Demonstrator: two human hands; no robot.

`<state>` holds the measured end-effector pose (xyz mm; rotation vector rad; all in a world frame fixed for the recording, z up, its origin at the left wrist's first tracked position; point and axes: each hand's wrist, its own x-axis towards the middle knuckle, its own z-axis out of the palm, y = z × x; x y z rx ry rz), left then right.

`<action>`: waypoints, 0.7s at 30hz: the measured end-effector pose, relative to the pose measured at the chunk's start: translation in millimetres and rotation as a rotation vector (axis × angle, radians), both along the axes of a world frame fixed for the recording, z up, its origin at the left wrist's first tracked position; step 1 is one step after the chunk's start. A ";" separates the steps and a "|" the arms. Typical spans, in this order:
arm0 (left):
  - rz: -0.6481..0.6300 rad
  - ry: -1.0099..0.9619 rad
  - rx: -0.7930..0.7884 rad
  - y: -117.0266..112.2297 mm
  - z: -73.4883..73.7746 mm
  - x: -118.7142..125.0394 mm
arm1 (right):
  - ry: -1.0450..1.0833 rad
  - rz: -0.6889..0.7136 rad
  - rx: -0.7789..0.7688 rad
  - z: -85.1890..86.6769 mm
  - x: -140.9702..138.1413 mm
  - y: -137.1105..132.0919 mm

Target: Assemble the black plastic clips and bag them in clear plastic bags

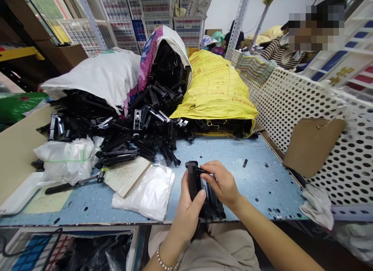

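Observation:
Near the front edge of the table, my left hand [189, 214] is closed around a long black plastic piece [192, 181] that looks like a stapler part and is held nearly upright. My right hand [223, 185] pinches at its upper right side; the fingertips partly hide the spot. Under and between my hands lie more black pieces [217, 208] with shiny strips, at the table edge. A stack of clear plastic bags [148, 197] lies left of my left hand, partly under a beige board [126, 177].
A heap of black pieces [116, 131] spills from white sacks [96, 72] and a yellow sack [218, 88]. A black-handled tool [61, 188] and a wrapped plastic bundle [67, 158] lie left. A perforated white panel [320, 146] borders the right; a person sits beyond it.

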<state>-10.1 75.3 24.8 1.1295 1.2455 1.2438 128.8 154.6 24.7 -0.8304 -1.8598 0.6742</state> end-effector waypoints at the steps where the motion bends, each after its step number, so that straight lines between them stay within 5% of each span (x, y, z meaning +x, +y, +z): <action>1: 0.023 0.066 0.020 -1.6 0.6 1.1 | 0.057 0.003 -0.117 -1.6 -5.4 0.1; 5: 0.089 0.310 0.082 2.7 -1.3 -4.2 | 0.325 0.054 -0.657 -16.1 -20.2 -9.7; 7: 0.105 0.359 0.091 7.6 -3.8 -12.2 | 0.318 0.118 -0.724 -24.7 -19.5 -18.9; 12: 0.112 0.299 0.086 11.8 -7.6 -26.8 | -0.069 0.141 -0.430 -34.2 -1.8 -36.2; 16: -0.004 0.126 0.014 8.5 -2.1 -25.3 | -0.242 -0.010 -0.033 -17.6 12.2 -17.8; 21: -0.298 -0.280 -0.471 8.6 9.4 -35.4 | -0.605 0.319 0.420 23.2 27.6 13.3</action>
